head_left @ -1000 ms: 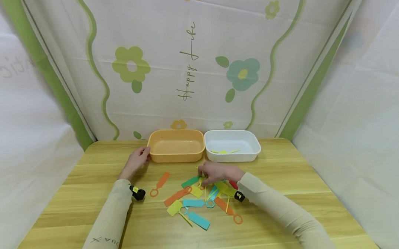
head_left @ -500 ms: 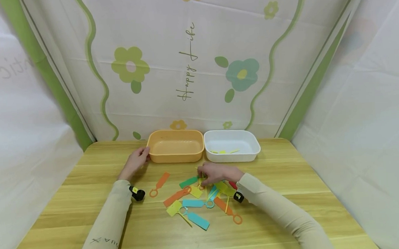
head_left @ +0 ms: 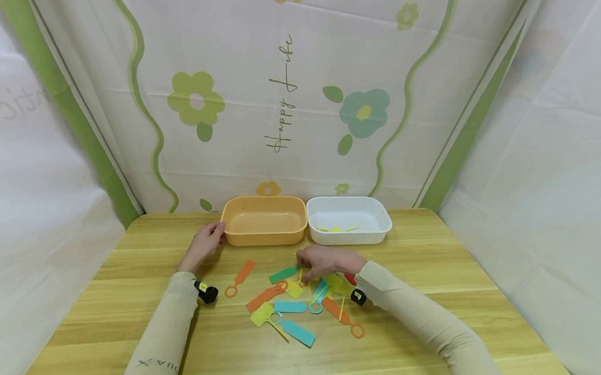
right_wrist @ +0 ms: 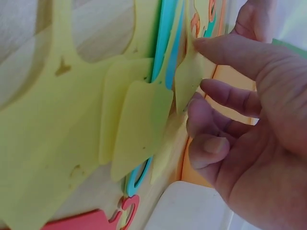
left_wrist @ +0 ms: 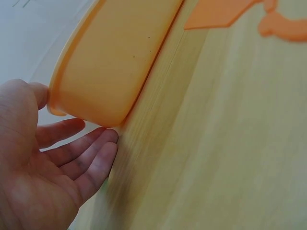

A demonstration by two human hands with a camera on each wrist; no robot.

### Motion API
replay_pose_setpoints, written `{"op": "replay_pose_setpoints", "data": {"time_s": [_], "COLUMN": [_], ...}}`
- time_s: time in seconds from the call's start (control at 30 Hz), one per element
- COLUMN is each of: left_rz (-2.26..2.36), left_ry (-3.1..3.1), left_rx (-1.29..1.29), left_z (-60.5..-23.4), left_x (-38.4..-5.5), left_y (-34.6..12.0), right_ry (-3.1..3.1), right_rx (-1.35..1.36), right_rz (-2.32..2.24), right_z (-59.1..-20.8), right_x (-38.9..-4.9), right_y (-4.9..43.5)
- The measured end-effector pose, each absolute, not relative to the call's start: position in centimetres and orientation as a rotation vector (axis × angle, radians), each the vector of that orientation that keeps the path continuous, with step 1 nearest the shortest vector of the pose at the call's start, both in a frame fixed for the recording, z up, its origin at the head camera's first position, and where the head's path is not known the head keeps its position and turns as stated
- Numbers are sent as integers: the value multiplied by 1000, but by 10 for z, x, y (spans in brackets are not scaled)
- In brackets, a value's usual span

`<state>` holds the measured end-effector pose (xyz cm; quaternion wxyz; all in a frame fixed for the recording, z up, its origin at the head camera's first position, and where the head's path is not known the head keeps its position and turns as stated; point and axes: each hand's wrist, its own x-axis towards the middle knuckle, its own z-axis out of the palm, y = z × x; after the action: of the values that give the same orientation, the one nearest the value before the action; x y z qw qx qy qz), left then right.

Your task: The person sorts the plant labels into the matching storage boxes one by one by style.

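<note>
My right hand (head_left: pixel 324 261) bends over the pile of flat plastic plant labels at mid table. In the right wrist view its thumb and curled fingers grip a yellow plant label (right_wrist: pixel 188 79) by the stem. Other yellow labels (right_wrist: pixel 142 124) with stems lie beside it, over blue ones. Around the hand are a green label (head_left: pixel 282 275) and ringed labels in blue (head_left: pixel 290 306) and orange (head_left: pixel 265 297). My left hand (head_left: pixel 204 246) touches the left end of the orange bin (head_left: pixel 267 238), thumb at its rim and fingers loosely spread under it, as the left wrist view shows.
A white bin (head_left: pixel 350 238) holding several yellow pieces stands right of the orange one, against it. A lone orange label (head_left: pixel 244 273) lies left of the pile. A red label (right_wrist: pixel 86 221) sits near the right wrist. A printed curtain (head_left: pixel 257 111) hangs behind the table (head_left: pixel 237 358).
The green label has slid slightly left beside the right hand's fingertips. Both hands stay in nearly the same place, the left at the orange bin.
</note>
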<state>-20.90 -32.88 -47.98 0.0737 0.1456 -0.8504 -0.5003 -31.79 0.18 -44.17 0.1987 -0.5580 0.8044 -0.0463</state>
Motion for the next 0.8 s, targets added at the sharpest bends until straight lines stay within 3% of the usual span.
{"op": "replay_pose_setpoints", "data": {"time_s": [0.8], "left_rz": [-1494], "left_ry": [-2555], "left_rx": [451], "left_z": [-481], "left_x": [-209], "left_y": [-330], "right_ry": [2238], "right_rx": [-1585], "right_rz": [-169], "right_z": [-444], "right_x": [-317], "right_y": [4]}}
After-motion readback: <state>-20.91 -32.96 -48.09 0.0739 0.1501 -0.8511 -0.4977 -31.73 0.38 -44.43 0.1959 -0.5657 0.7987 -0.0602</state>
